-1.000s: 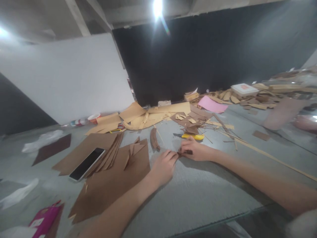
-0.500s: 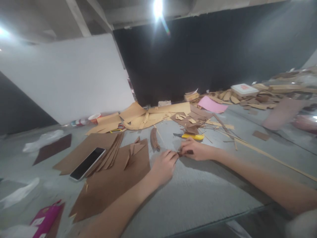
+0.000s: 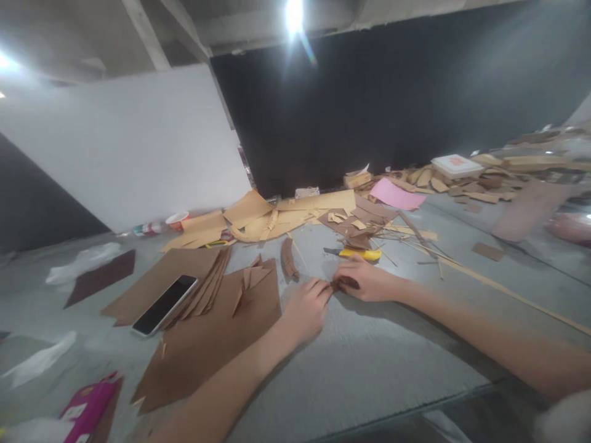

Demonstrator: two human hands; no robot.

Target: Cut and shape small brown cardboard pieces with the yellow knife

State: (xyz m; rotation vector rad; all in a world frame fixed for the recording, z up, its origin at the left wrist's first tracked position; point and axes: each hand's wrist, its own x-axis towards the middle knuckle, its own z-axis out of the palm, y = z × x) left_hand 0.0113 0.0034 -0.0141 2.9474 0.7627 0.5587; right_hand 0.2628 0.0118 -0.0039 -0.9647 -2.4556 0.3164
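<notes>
Near the middle of the grey table, my left hand (image 3: pixel 308 306) and my right hand (image 3: pixel 362 280) meet over a small dark brown piece (image 3: pixel 344 283). Both hands are closed on it, the left on its left end and the right around its other side; fingers partly hide its shape. Just behind my right hand lies a yellow utility knife (image 3: pixel 360 253) with its blade pointing left. A curved brown strip (image 3: pixel 289 259) rests behind my left hand. Brown sheets (image 3: pixel 221 344) lie to the left of my left hand, with folded brown pieces (image 3: pixel 252 280) on top.
A phone (image 3: pixel 165 304) rests on brown sheets at the left. Tan sheets (image 3: pixel 300 212), scraps and a pink sheet (image 3: pixel 397 194) lie along the back. A white box (image 3: pixel 457 166) stands back right. Thin strips (image 3: pixel 503 286) cross the right side. A magenta pouch (image 3: pixel 90 409) sits front left.
My right hand has shifted slightly left and turned a little around the small brown piece. My left hand is nearly unmoved.
</notes>
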